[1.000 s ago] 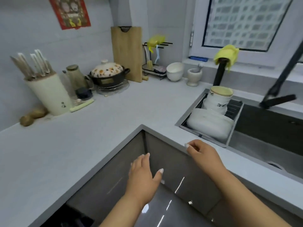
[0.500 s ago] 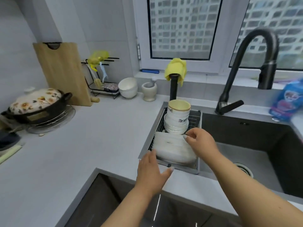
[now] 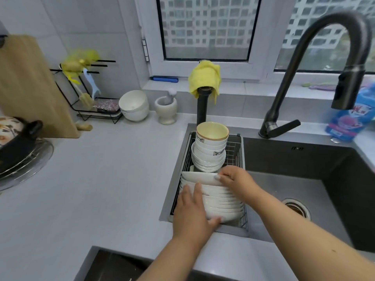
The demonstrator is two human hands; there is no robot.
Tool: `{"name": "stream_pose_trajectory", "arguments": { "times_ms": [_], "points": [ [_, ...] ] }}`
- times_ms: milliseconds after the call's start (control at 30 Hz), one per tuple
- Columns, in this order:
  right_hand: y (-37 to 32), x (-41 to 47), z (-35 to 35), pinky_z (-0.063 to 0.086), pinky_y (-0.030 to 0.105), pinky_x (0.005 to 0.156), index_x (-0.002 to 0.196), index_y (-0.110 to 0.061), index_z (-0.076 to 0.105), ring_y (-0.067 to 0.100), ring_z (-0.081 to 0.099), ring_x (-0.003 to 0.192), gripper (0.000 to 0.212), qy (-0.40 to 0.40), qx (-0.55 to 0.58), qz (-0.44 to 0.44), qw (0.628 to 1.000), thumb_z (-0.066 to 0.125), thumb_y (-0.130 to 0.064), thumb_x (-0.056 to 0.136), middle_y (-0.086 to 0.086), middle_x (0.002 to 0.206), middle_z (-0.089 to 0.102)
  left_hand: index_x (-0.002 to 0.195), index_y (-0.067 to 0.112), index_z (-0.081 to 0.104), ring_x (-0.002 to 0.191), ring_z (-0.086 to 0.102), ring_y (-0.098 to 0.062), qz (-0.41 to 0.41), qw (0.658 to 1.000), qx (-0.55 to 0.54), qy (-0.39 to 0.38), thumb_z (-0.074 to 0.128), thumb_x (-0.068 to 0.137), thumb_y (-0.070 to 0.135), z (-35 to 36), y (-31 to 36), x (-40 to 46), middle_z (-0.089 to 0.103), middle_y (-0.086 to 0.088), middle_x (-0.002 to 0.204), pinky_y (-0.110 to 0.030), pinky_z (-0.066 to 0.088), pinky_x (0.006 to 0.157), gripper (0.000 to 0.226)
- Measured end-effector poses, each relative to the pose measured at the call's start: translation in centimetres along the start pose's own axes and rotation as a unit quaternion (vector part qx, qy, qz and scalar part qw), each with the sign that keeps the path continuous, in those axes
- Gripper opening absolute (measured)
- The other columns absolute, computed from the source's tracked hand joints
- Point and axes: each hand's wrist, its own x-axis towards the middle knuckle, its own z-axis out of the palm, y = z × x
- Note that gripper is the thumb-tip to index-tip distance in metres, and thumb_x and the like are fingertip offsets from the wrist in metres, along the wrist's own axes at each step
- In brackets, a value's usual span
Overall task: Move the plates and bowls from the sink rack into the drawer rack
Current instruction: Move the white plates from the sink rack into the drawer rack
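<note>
A wire sink rack (image 3: 235, 151) hangs in the left end of the sink. At its back stands a stack of white bowls (image 3: 210, 153), the top one cream inside. In front, a row of white plates (image 3: 223, 201) stands on edge. My right hand (image 3: 235, 182) pinches the rim of the rearmost plate (image 3: 197, 176). My left hand (image 3: 192, 212) lies over the left side of the plate row, fingers across the rims and thumb under the front plate. The drawer rack is out of view.
A black faucet (image 3: 316, 63) arches over the sink basin (image 3: 316, 191). A yellow cloth (image 3: 205, 80) caps a black post behind the rack. A spare white bowl (image 3: 134, 105), mortar (image 3: 166, 109), utensil rack (image 3: 89, 94), cutting board (image 3: 30, 86) and a black pot (image 3: 16, 138) line the counter. A blue bottle (image 3: 353, 116) stands right.
The view swung from the drawer front up to the sink. Both hands moved forward onto the plates: the right took hold of the rear plate's rim, the left settled over the row.
</note>
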Motion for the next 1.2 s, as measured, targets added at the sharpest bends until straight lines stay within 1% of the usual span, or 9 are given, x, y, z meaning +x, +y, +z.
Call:
{"name": "stream_pose_trajectory", "arguments": {
  "times_ms": [500, 567, 633, 733, 767, 867, 933, 1067, 1200],
  "points": [
    [-4.9, -0.3, -3.2, 0.03, 0.029, 0.078, 0.076, -0.013, 0.054, 0.019, 0.048, 0.077, 0.022, 0.104, -0.07, -0.091, 0.988, 0.053, -0.025, 0.095, -0.006, 0.073, 0.049, 0.152, 0.019, -0.004, 0.147, 0.004, -0.027, -0.029, 0.999, -0.025, -0.026, 0.061, 0.071, 0.069, -0.7, -0.3, 0.6, 0.003, -0.011, 0.16, -0.039, 0.011, 0.12, 0.115],
    [-5.8, -1.4, -4.1, 0.03, 0.029, 0.076, 0.077, -0.006, 0.057, 0.023, 0.049, 0.076, 0.026, 0.127, -0.073, -0.107, 0.983, 0.054, -0.025, 0.095, 0.003, 0.076, 0.055, 0.152, 0.015, 0.004, 0.147, 0.004, -0.025, -0.049, 0.995, -0.084, -0.015, 0.063, 0.073, 0.064, -1.7, -0.1, 0.4, 0.01, -0.008, 0.159, -0.039, 0.011, 0.12, 0.11],
    [-6.6, -2.8, -4.9, 0.032, 0.03, 0.075, 0.079, -0.002, 0.059, 0.023, 0.05, 0.075, 0.028, 0.155, -0.073, -0.136, 0.976, 0.055, -0.025, 0.094, 0.008, 0.078, 0.057, 0.14, 0.018, 0.035, 0.138, 0.029, -0.027, -0.056, 0.984, -0.16, 0.053, 0.06, 0.078, 0.046, -3.3, 0.1, -0.3, 0.04, -0.005, 0.143, -0.04, 0.03, 0.112, 0.073],
    [-7.9, -5.2, -5.6, 0.036, 0.033, 0.072, 0.075, -0.003, 0.06, 0.023, 0.05, 0.072, 0.029, 0.18, -0.096, -0.198, 0.959, 0.055, -0.024, 0.094, 0.008, 0.075, 0.057, 0.099, 0.026, 0.053, 0.092, 0.056, -0.004, -0.145, 0.904, -0.378, 0.135, 0.048, 0.09, 0.022, -7.1, 1.5, -2.3, 0.055, 0.014, 0.094, -0.022, 0.044, 0.075, 0.011],
    [-8.3, -6.1, -5.7, 0.038, 0.035, 0.07, 0.072, -0.004, 0.06, 0.024, 0.049, 0.069, 0.03, 0.187, -0.105, -0.229, 0.95, 0.055, -0.024, 0.093, 0.007, 0.072, 0.056, 0.103, 0.022, 0.05, 0.088, 0.056, -0.003, -0.19, 0.85, -0.476, 0.119, 0.045, 0.096, 0.024, -8.2, 1.9, -3.0, 0.055, 0.012, 0.094, -0.021, 0.046, 0.076, 0.01],
    [-9.5, -9.3, -5.3, 0.04, 0.037, 0.066, 0.068, -0.01, 0.062, 0.021, 0.05, 0.066, 0.034, 0.188, -0.129, -0.324, 0.918, 0.05, -0.033, 0.089, 0.0, 0.067, 0.055, 0.121, 0.01, 0.042, 0.099, 0.065, -0.037, -0.229, 0.642, -0.731, 0.039, 0.041, 0.099, 0.046, -10.7, 2.6, -5.4, 0.058, -0.025, 0.113, -0.045, 0.053, 0.085, 0.042],
    [-10.1, -11.7, -4.6, 0.042, 0.035, 0.065, 0.068, -0.01, 0.064, 0.019, 0.051, 0.065, 0.036, 0.167, -0.131, -0.366, 0.906, 0.047, -0.037, 0.086, 0.001, 0.067, 0.058, 0.119, 0.004, 0.044, 0.099, 0.064, -0.045, -0.238, 0.557, -0.795, 0.016, 0.045, 0.096, 0.047, -11.8, 2.6, -7.6, 0.057, -0.034, 0.113, -0.051, 0.054, 0.082, 0.049],
    [-10.7, -16.4, -2.5, 0.045, 0.037, 0.065, 0.07, -0.015, 0.067, 0.015, 0.054, 0.068, 0.03, 0.121, -0.104, -0.436, 0.886, 0.052, -0.037, 0.083, -0.002, 0.069, 0.062, 0.113, -0.012, 0.048, 0.088, 0.065, -0.048, -0.241, 0.514, -0.821, 0.055, 0.033, 0.078, 0.002, -12.5, 2.7, -13.6, 0.063, -0.032, 0.099, -0.054, 0.056, 0.077, 0.041],
    [-11.5, -20.2, -0.6, 0.032, 0.027, 0.085, 0.09, -0.024, 0.067, 0.004, 0.043, 0.094, 0.031, 0.112, 0.021, -0.336, 0.935, 0.048, -0.049, 0.088, -0.015, 0.091, 0.055, 0.118, -0.005, 0.049, 0.096, 0.063, -0.048, -0.263, 0.513, -0.804, 0.148, 0.027, 0.074, -0.002, -11.8, 1.5, -20.2, 0.063, -0.028, 0.109, -0.056, 0.057, 0.066, 0.049]
  ]
}}
